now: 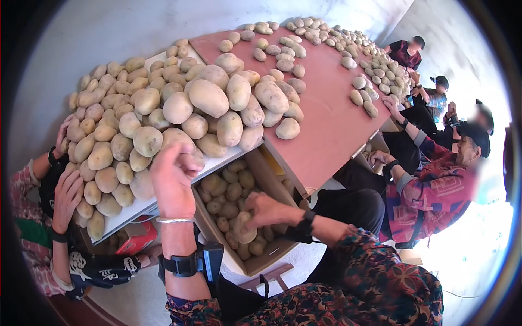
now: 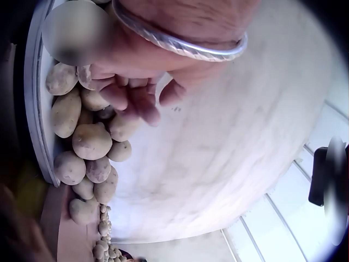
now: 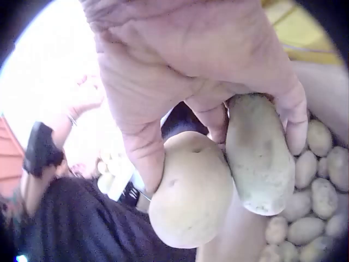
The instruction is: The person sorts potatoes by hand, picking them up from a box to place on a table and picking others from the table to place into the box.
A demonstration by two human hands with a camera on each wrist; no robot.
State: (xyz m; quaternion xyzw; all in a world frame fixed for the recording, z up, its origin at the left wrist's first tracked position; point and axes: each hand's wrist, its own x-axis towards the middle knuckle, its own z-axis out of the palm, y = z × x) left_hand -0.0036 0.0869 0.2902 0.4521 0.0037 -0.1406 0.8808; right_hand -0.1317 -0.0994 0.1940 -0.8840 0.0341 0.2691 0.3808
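Observation:
My right hand is over a cardboard box partly filled with potatoes. In the right wrist view its thumb and fingers grip two potatoes side by side: a rounded, pale potato and a longer, greenish one. My left hand hovers at the near edge of a large potato heap on a white-edged board. Its fingers bend loosely with nothing between them in the left wrist view, where more potatoes show just beyond the fingertips.
A reddish tabletop stretches to the right, with scattered potatoes and a far pile. Another person's hands rest against the heap at left. Several people sit along the right side, one in a patterned red shirt.

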